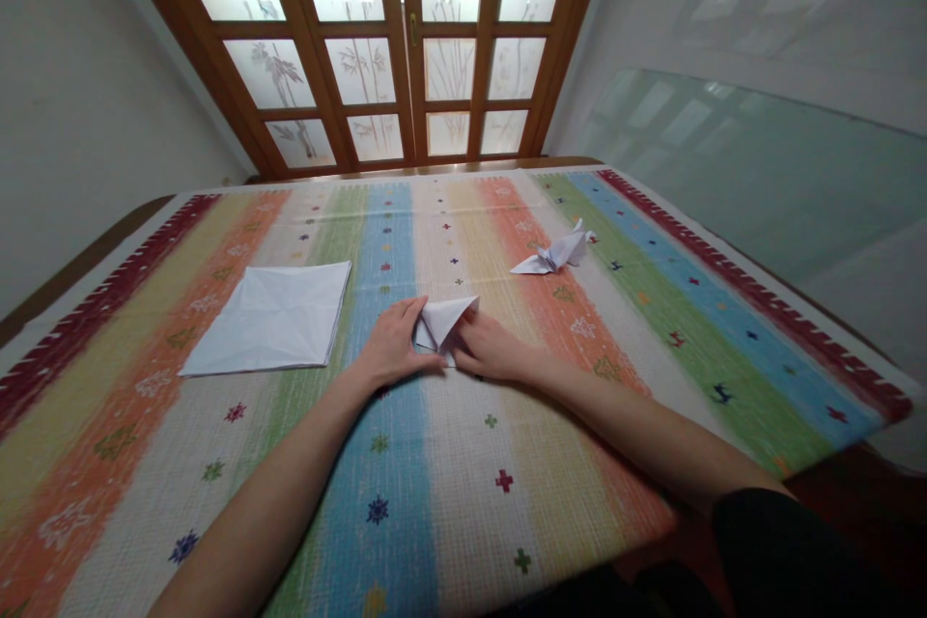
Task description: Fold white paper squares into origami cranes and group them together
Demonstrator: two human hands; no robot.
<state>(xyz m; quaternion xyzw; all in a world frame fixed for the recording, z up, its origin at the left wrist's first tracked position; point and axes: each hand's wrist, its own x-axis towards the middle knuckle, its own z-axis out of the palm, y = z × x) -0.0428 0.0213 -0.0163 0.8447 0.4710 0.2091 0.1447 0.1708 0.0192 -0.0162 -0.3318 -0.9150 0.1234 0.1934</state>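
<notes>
A small folded white paper (443,320) lies on the striped tablecloth (435,502) in the middle of the table. My left hand (395,345) presses on its left side, fingers closed together against the paper. On the paper's right side rests my right hand (492,348), with its fingers pinching the lower edge. The paper's pointed flap sticks up between the two hands.
A stack of flat white paper sheets (271,317) lies to the left. A finished white paper crane (557,254) sits farther back on the right. Wooden glazed doors (406,39) stand behind the table. A glass panel (760,174) leans on the right wall.
</notes>
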